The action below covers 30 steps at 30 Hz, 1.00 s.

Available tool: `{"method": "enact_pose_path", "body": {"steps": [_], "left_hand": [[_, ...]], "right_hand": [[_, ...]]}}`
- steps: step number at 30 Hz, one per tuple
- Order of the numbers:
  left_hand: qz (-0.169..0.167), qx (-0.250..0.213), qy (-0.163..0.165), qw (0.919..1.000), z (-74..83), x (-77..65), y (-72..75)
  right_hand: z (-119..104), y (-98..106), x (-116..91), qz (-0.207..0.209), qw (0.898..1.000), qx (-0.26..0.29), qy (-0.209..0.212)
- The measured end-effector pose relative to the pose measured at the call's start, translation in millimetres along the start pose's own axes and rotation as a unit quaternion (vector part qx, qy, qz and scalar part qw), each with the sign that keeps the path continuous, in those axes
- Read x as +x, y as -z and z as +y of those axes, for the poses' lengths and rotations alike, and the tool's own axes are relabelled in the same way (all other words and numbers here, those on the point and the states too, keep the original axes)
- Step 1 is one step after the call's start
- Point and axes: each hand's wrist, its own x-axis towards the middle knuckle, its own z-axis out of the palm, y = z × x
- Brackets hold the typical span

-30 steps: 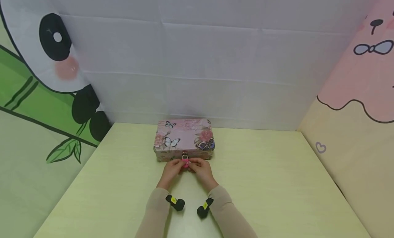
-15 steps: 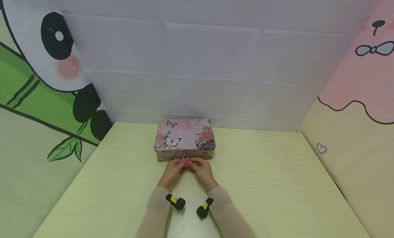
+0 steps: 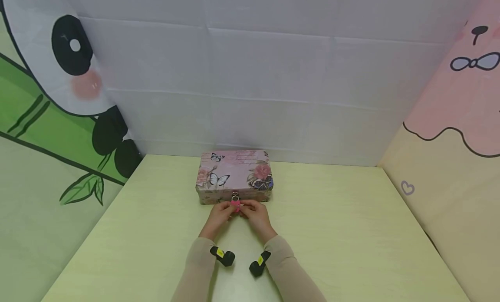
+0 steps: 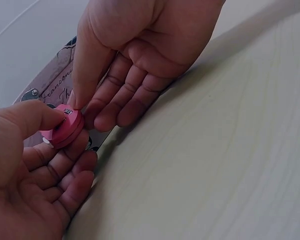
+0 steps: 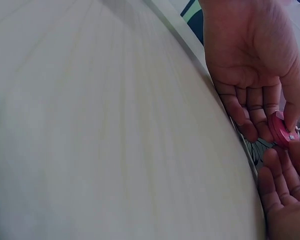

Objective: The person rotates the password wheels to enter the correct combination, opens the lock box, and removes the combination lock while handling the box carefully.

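Pink padlock [image 3: 235,206]: between both hands, shackle at the box's front clasp.
Left hand [image 3: 218,217]: thumb and fingers pinching padlock.
Right hand [image 3: 255,216]: pinching padlock's edge, opposite side.
Floral box [image 3: 234,169]: on counter [image 3: 332,219], just beyond fingertips.

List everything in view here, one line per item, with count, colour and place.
Table: 1, pale yellow, lower part of the head view
Box: 1, pinkish with flowers and butterflies, far side of table
Latch: 1, metallic, box's front
Padlock: 1, pink, at the latch
Backdrop: 1, whitish, behind table
Left cartoon print: 1, white, black and green
Right cartoon print: 1, pink
Heart outline: 1, purple, right wall
Wrist devices: 2, black with yellow labels
Sleeves: 2, beige
Left hand: 1, bare, pinching padlock
Right hand: 1, bare, at padlock
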Motion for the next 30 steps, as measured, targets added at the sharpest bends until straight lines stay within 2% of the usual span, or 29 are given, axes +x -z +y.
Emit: {"method": "enact_pose_path", "body": {"steps": [7, 13, 25, 30], "left_hand": [[0.017, -0.001, 0.027, 0.9995, 2.5, -0.8, 0.5], [0.027, -0.030, 0.046, 0.9981, 2.9, -1.8, 0.5], [0.018, -0.003, 0.010, 0.9998, 2.7, -2.0, 0.9], [0.010, -0.009, 0.015, 0.9998, 2.6, -1.5, 0.3]], "right_hand": [[-1.8, -0.4, -1.1, 0.003, 1.000, -0.009, -0.001], [-3.9, -1.6, -1.3, 0.006, 1.000, -0.014, -0.010], [-4.5, -1.8, -3.1, 0.004, 1.000, 0.000, -0.006], [-2.7, -1.8, -3.6, 0.002, 1.000, -0.003, 0.000]]}}
